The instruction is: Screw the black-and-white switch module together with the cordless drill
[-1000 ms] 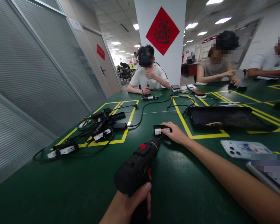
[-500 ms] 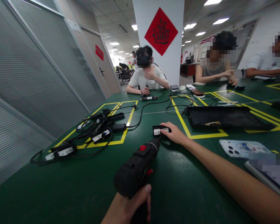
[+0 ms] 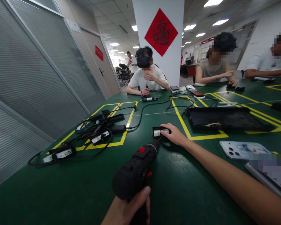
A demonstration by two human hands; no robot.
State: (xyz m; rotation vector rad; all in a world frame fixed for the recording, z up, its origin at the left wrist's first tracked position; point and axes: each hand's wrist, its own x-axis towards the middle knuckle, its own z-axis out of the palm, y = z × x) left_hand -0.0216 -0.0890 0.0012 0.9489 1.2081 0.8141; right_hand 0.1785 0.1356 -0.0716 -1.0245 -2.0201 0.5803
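My left hand (image 3: 137, 203) is wrapped round the handle of a black cordless drill (image 3: 135, 170) with red switches. The drill points away from me, its thin bit reaching toward a small black part with a white block or label (image 3: 156, 133). Whether the bit touches the part, I cannot tell. My right hand (image 3: 174, 133) grips this part at its right side and holds it on the green table (image 3: 178, 181). The fingers hide much of the part.
Black adapters and cables (image 3: 100, 129) lie tangled at left. A black tray (image 3: 224, 118) is at right, with a phone in a pale case (image 3: 244, 149) and another device (image 3: 269, 181) nearer me. Several people sit across the table; a cable (image 3: 140, 115) crosses its middle.
The view has shifted very slightly. The drill's rear has dipped a little to the lower left; my right hand and the part stay in place. A standing person in the background has shifted.
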